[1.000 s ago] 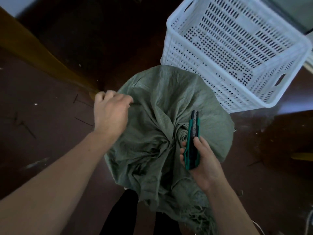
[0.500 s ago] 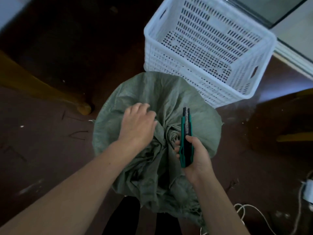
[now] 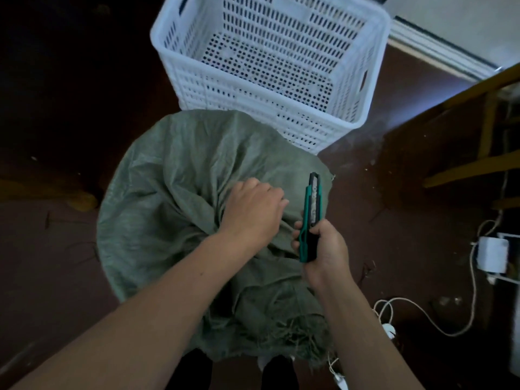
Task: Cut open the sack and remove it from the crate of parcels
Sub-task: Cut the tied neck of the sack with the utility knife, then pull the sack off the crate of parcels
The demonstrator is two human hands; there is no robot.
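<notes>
A full grey-green woven sack (image 3: pixel 174 198) stands on the dark floor just in front of me, its top bunched and twisted. My left hand (image 3: pixel 253 209) is closed over the twisted neck of the sack and hides it. My right hand (image 3: pixel 323 249) holds a green and black utility knife (image 3: pixel 311 218) upright right beside the left hand, its tip pointing away from me. Behind the sack stands a white perforated plastic crate (image 3: pixel 270 66), which looks empty.
Yellow wooden furniture legs (image 3: pixel 472 167) rise at the right. A white cable (image 3: pixel 422 319) and a white plug block (image 3: pixel 492 254) lie on the floor at the lower right. Another yellow wooden foot (image 3: pixel 81 199) is left of the sack.
My left hand has moved from the sack's left edge to its twisted neck and closed on it. The knife hand stayed beside the neck. The view shifted, so the crate now sits further left.
</notes>
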